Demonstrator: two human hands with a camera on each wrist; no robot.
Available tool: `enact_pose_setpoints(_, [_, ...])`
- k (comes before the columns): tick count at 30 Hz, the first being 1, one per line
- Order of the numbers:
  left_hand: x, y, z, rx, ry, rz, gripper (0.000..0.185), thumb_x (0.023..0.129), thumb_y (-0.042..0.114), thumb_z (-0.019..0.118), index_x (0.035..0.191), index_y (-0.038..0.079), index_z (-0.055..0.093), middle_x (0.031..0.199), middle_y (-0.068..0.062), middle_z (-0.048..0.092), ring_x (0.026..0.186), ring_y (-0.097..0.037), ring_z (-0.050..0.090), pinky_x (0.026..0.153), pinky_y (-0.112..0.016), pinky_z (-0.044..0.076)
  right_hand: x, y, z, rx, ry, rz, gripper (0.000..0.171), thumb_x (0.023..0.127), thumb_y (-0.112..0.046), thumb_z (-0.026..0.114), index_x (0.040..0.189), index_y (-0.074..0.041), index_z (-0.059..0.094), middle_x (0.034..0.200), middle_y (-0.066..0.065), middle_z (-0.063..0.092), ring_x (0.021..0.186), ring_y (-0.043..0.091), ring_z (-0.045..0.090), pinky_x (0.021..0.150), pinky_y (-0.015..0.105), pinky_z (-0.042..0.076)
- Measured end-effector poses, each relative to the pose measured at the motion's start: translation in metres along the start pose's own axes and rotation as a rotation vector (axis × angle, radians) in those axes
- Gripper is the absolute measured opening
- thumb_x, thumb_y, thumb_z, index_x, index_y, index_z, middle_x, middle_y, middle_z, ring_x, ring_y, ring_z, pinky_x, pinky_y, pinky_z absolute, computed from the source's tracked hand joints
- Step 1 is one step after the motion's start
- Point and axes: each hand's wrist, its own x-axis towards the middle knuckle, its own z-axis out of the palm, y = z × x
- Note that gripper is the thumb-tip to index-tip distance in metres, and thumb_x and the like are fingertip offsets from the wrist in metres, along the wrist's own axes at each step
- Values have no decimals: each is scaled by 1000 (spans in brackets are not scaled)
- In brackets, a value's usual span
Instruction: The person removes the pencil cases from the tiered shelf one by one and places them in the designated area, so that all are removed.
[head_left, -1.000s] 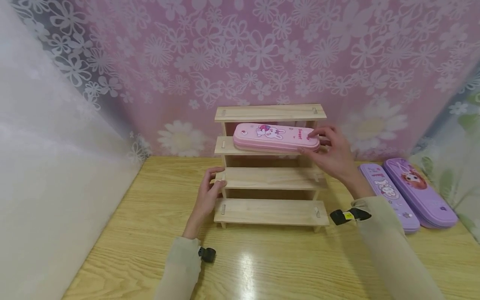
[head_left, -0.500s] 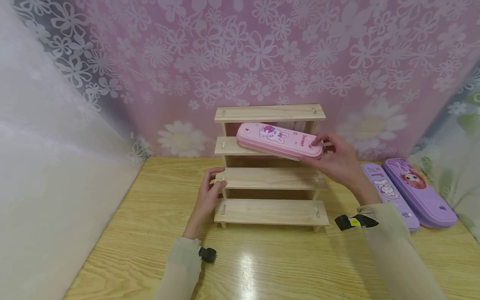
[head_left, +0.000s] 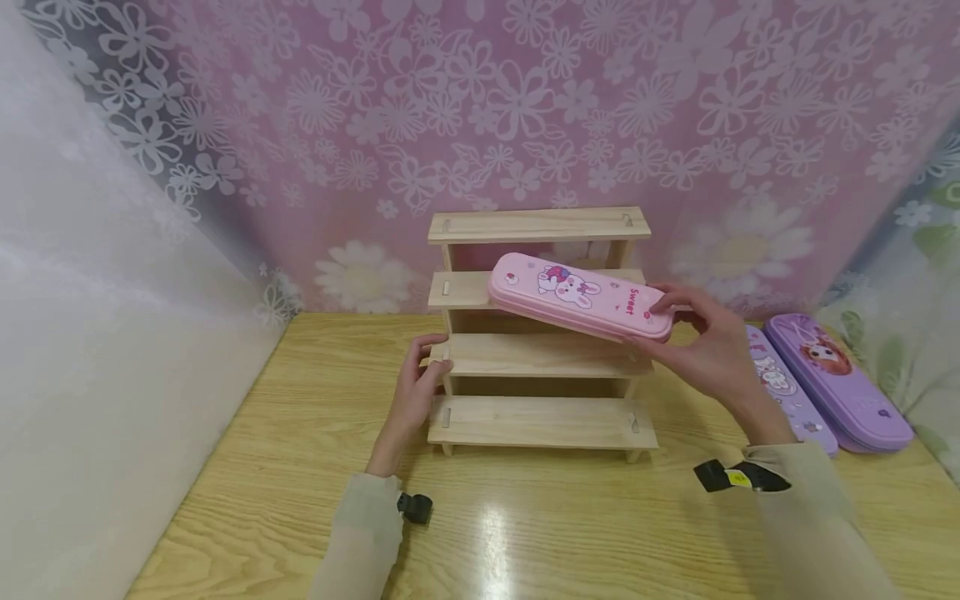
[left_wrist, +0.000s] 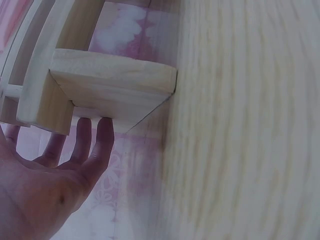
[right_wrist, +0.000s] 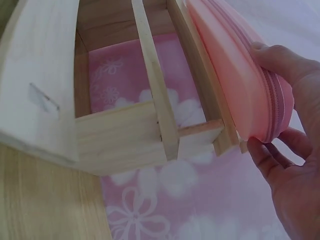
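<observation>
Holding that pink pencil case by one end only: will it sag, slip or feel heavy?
Probably stiff: the pink pencil case stays straight though the right hand grips just its right end. Likely light, since one hand carries it slanted off the wooden rack. Its glossy shell may be slippery, so keep the thumb on top.

Your left hand [head_left: 416, 392] reaches forward from its pale sleeve, fingers [left_wrist: 102, 142] straight and relaxed, thumb tucked inward. Your right hand [head_left: 701, 346] is raised higher and farther right, thumb on top and fingers [right_wrist: 272, 157] curled beneath in a pinch, forearm angled back toward you.
</observation>
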Motion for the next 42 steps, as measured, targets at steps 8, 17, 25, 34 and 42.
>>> enact_pose_setpoints(8, [-1,1,0,7,-6,-5,38,94,13,52,131,14,48,120,-11,45,91,-21,53,77,-44,51,-25,-8,-21,51,8,69,41,63,10,81,98,2,62,129,12,58,111,-1,55,81,5,44])
enact_pose_setpoints(17, [-2,1,0,2,-4,0,38,93,12,51,131,12,48,118,-12,47,93,-29,53,77,-44,51,-49,20,-42,134,17,149,45,66,15,76,107,8,58,135,9,53,124,10,49,88,8,44])
enact_pose_setpoints(25, [-1,0,0,15,1,-1,37,94,13,51,131,13,49,117,-11,47,91,-24,55,76,-42,52,-61,24,-60,254,99,89,43,61,26,71,100,17,55,127,12,59,116,12,56,88,10,46])
enact_pose_setpoints(34, [-1,-1,-1,29,-5,9,37,94,15,52,131,13,48,118,-14,47,90,-23,54,74,-37,51,-75,28,-80,311,204,175,46,58,30,69,100,19,56,126,12,58,110,10,61,85,10,48])
enact_pose_setpoints(42, [8,-26,-1,37,37,5,34,94,19,53,126,30,52,117,-6,49,91,-23,55,74,-34,52,-83,35,-95,38,312,239,44,58,26,73,99,18,59,121,10,62,122,15,54,82,8,48])
